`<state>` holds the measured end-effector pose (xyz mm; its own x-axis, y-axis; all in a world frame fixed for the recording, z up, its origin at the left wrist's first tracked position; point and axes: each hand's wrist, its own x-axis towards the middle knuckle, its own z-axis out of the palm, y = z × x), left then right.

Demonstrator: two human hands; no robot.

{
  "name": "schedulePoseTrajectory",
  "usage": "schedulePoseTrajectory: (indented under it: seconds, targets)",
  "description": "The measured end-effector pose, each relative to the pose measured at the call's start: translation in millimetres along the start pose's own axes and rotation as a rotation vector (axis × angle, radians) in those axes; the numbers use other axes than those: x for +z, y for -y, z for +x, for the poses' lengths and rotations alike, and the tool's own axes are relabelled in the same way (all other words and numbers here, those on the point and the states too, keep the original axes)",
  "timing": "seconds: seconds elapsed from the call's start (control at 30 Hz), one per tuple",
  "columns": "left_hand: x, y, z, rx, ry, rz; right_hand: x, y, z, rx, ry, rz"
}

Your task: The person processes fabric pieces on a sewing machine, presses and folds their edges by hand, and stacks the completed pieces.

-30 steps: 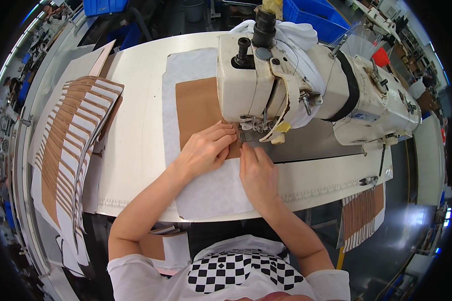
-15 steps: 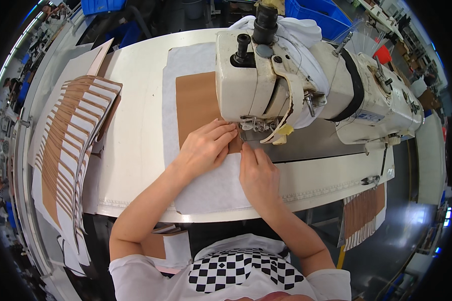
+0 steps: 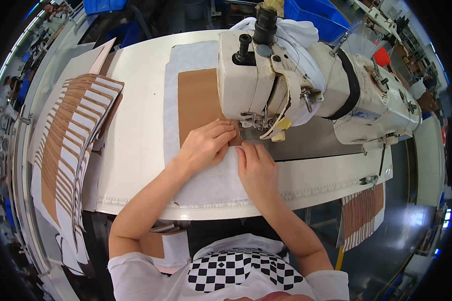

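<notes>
A brown panel (image 3: 198,98) lies on a larger white sheet (image 3: 191,55) beside the head of a white sewing machine (image 3: 238,88). My left hand (image 3: 203,148) rests on the panel, left of the presser foot (image 3: 252,120), its fingers lying together and slightly bent. My right hand (image 3: 256,170) is just below the foot, fingers curled at the right edge of the layered piece; their grip is partly hidden. The sheet's lower part spreads between my forearms over the white tabletop (image 3: 130,120).
Fanned brown-and-white pieces (image 3: 70,140) are stacked at the left; another bundle (image 3: 361,215) hangs at the lower right. Dark tweezers or a small tool (image 3: 369,179) lie near the table's right corner. Blue bins (image 3: 311,17) stand behind; other workstations line both sides.
The white sheet and brown panel have slid away from me, along the machine's left side. My hands have edged slightly upward with them.
</notes>
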<state>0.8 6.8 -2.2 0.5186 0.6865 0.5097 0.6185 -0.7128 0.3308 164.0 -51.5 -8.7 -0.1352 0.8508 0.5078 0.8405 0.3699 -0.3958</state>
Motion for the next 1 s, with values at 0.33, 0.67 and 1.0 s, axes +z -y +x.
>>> schedulePoseTrajectory:
  seconds: [0.33, 0.67, 1.0]
  targets:
    - [0.5, -4.2, 3.4, 0.027, -0.090, -0.013, 2.3, -1.8, 2.6, -0.014, -0.012, -0.041]
    - [1.8, -4.9, -0.3, 0.027, -0.074, 0.020, -0.2, 0.1, 1.3, -0.068, 0.024, -0.075]
    - [3.6, -4.1, -2.7, 0.056, -0.085, 0.008, 3.2, 0.5, 0.5, 0.005, -0.036, -0.027]
